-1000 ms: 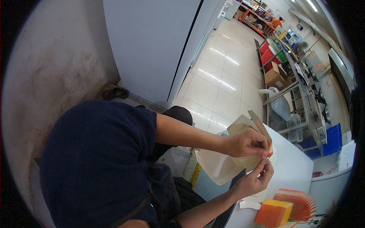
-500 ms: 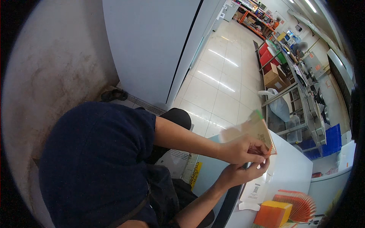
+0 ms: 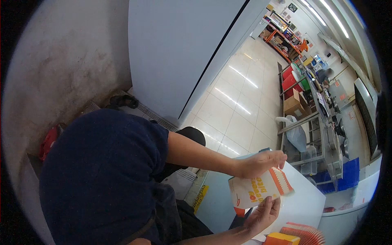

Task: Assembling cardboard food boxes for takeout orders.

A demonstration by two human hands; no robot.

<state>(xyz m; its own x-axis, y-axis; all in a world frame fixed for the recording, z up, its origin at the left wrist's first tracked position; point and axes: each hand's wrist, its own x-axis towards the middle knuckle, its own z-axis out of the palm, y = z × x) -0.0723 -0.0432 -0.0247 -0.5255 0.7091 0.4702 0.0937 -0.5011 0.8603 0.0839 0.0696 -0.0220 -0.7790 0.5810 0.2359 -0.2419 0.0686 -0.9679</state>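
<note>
A flat cream paper carton [image 3: 255, 190] with orange print and an orange zigzag band is tilted over the pale work surface. My right hand [image 3: 263, 214], lower in the view, pinches its near edge, thumb on the printed face. My left hand [image 3: 261, 163] lies along the carton's far edge. Its fingers are bent together at the corner by the zigzag band, and the tips seem to grip it, partly hidden. Beneath the carton, part of an orange and white piece [image 3: 240, 211] peeks out.
An orange-yellow box [image 3: 281, 239] and a fanned stack of orange-edged cartons [image 3: 306, 232] sit at the near right. Metal shelving [image 3: 322, 151] with a cardboard box [image 3: 295, 104] stands beyond. A tall white cabinet [image 3: 175, 45] rises at left. A person [image 3: 324, 75] is far off.
The carton has come down from a raised, edge-on pose and turned its printed face into view. My hands have moved apart, the left upward and the right downward in the picture. The view has shifted.
</note>
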